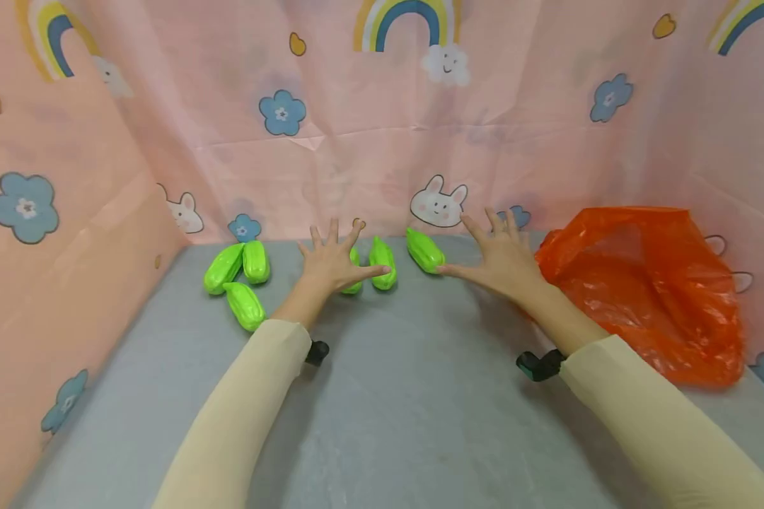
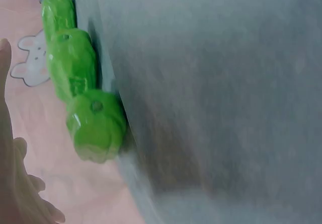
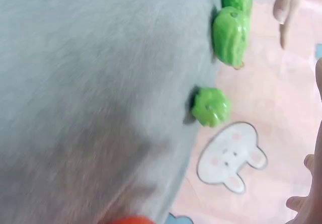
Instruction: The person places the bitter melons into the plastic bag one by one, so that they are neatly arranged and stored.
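Reaching forward over a grey table, both hands spread their fingers wide and hold nothing; the left hand hovers over a green gourd, which it partly hides, its thumb pointing toward a second green gourd just beside it; the right hand lies near a third green gourd, its thumb tip touching or nearly touching that gourd's near end; these three gourds sit in a row close to the back wall, beneath a printed rabbit on the pink patterned cloth; a separate cluster of three gourds lies well apart to the left; a crumpled orange plastic bag rests on the table just right of the right wrist; cream sleeves cover both forearms.
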Demonstrator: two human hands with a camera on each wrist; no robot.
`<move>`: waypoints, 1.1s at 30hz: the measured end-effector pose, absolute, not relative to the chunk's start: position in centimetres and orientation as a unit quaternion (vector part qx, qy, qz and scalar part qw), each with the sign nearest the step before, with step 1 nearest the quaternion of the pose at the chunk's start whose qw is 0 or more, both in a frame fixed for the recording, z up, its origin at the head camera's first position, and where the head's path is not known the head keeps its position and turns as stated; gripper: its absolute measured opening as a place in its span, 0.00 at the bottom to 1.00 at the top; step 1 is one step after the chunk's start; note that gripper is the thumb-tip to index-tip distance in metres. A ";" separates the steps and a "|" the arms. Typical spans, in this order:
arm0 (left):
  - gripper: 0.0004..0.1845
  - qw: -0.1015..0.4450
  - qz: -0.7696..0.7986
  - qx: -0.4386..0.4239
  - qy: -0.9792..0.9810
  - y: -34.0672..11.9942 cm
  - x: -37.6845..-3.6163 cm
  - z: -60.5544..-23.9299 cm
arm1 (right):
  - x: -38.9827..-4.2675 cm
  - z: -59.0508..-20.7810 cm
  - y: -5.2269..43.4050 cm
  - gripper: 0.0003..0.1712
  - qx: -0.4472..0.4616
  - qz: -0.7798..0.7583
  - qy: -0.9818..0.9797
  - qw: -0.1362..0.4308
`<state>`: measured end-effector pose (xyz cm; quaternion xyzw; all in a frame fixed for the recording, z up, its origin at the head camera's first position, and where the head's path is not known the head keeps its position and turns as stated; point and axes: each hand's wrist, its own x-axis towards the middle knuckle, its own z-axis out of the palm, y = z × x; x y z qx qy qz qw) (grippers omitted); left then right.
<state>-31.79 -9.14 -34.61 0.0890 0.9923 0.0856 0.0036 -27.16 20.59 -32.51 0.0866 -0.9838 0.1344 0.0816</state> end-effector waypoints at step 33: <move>0.48 0.021 0.306 0.260 0.915 3.9 -27.7 -35.0 | -15.4 -34.5 36.7 0.51 -0.072 0.230 -0.909 0.339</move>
